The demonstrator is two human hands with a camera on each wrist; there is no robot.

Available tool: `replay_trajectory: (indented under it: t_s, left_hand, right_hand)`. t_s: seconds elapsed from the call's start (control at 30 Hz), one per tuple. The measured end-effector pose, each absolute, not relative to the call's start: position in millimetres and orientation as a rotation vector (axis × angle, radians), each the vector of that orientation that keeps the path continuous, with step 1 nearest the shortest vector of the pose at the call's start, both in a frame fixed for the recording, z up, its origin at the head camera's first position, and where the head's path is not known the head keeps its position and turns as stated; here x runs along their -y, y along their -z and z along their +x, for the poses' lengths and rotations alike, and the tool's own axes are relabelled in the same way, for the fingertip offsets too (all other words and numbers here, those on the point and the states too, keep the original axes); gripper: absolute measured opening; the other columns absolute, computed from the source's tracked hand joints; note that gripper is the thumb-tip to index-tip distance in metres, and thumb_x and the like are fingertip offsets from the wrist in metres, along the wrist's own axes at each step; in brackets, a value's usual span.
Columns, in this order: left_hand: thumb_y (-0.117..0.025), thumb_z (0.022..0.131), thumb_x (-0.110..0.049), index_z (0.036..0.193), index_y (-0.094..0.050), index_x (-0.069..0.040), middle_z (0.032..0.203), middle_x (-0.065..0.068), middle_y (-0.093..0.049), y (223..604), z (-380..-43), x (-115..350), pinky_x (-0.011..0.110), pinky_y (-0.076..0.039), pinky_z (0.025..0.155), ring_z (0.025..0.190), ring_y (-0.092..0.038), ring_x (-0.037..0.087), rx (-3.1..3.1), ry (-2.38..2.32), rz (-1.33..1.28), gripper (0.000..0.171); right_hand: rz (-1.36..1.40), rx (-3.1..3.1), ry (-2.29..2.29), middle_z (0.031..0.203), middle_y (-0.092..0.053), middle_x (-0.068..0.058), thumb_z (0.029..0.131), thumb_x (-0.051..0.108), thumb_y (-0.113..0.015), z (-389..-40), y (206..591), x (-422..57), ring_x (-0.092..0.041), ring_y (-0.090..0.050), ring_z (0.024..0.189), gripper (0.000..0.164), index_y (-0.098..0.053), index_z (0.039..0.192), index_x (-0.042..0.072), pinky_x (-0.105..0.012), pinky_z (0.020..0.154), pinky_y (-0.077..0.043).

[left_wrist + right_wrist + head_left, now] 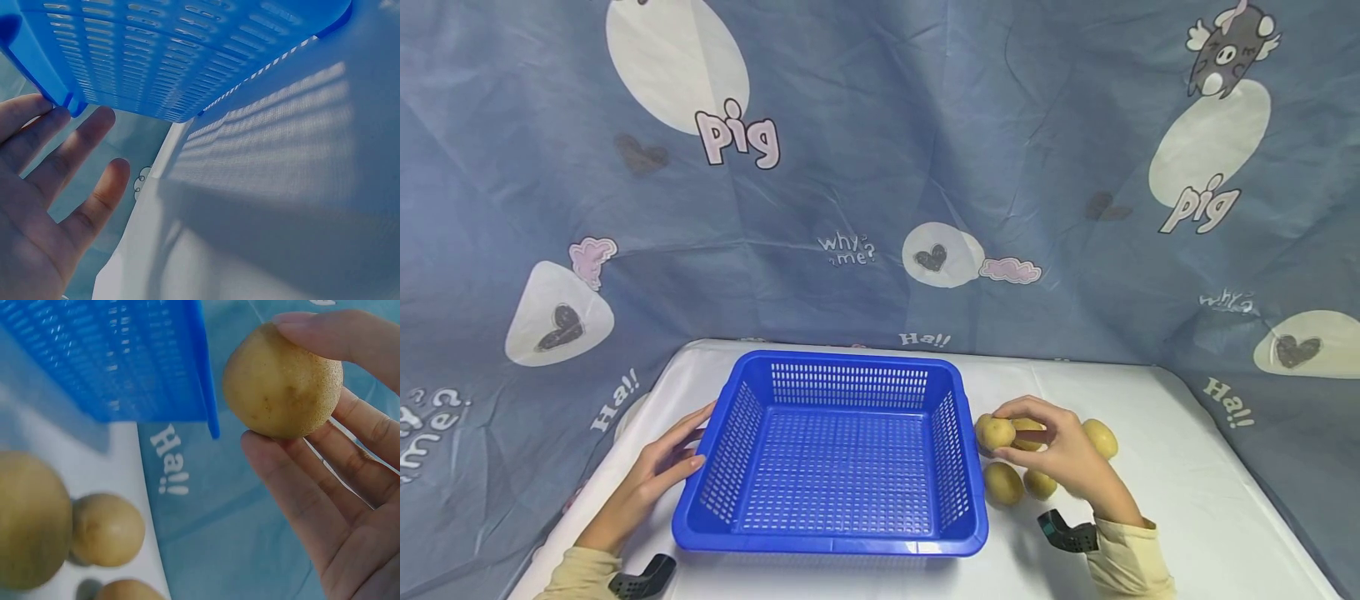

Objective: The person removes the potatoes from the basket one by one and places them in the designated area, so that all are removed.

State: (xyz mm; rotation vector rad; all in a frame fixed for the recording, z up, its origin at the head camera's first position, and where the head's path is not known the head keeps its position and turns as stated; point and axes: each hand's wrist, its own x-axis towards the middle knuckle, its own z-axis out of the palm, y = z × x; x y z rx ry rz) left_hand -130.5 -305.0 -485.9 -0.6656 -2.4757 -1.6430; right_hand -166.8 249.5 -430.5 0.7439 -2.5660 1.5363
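A blue plastic basket with slotted walls sits on the white-covered table, and nothing lies inside it. My left hand touches its left rim with fairly straight fingers; in the left wrist view the fingertips meet the rim from outside. My right hand holds a potato between thumb and fingertips, just outside the basket's right rim. Below and around this hand lie several more potatoes, one of them to its right. Part of the group is hidden behind the hand.
The white table extends to the right of the potatoes. A blue printed cloth hangs behind and at the sides. Each wrist bears a black device, one on the right and one on the left.
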Motion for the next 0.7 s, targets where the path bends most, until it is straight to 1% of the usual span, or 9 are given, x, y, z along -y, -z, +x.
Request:
replay_trajectory:
  t_s: [0.1, 0.3, 0.5, 0.7]
  left_hand:
    - [-0.050, 0.100, -0.001, 0.162, -0.034, -0.012, 0.163, -0.008, -0.041, 487, -131, 305, 0.009, -0.040, 0.103, 0.133, -0.050, -0.005, 2.479, 1.639, -0.657, 0.064]
    - [-0.049, 0.101, 0.000, 0.162, -0.034, -0.011, 0.164, -0.007, -0.041, 487, -131, 305, 0.009, -0.040, 0.103, 0.134, -0.051, -0.005, 2.474, 1.640, -0.662, 0.064]
    - [-0.048, 0.101, 0.000, 0.162, -0.034, -0.010, 0.163, -0.007, -0.041, 489, -132, 307, 0.009, -0.040, 0.102, 0.133, -0.051, -0.004, 2.472, 1.648, -0.658, 0.063]
    - [-0.049, 0.101, 0.000, 0.161, -0.035, -0.010, 0.163, -0.009, -0.042, 486, -131, 305, 0.009, -0.039, 0.103, 0.132, -0.051, -0.004, 2.471, 1.653, -0.664, 0.063]
  right_hand:
    - [0.743, 2.552, -1.495, 0.115, -0.072, -0.011, 0.079, 0.002, -0.087, -165, 434, -258, -0.004, -0.069, 0.105, 0.039, -0.072, 0.114, 0.010, -0.029, 0.087, -0.063]
    - [0.657, 2.595, -1.404, 0.115, -0.073, -0.008, 0.079, 0.005, -0.089, -161, 440, -276, 0.001, -0.068, 0.104, 0.038, -0.073, 0.113, 0.013, -0.025, 0.086, -0.062]
    - [0.632, 2.600, -1.392, 0.117, -0.071, -0.012, 0.080, 0.002, -0.087, -158, 445, -292, 0.001, -0.069, 0.105, 0.040, -0.070, 0.116, 0.008, -0.023, 0.086, -0.061]
    - [0.548, 2.629, -1.378, 0.114, -0.071, -0.003, 0.083, 0.007, -0.086, -153, 448, -306, 0.000, -0.069, 0.103, 0.039, -0.070, 0.118, 0.011, -0.022, 0.086, -0.061]
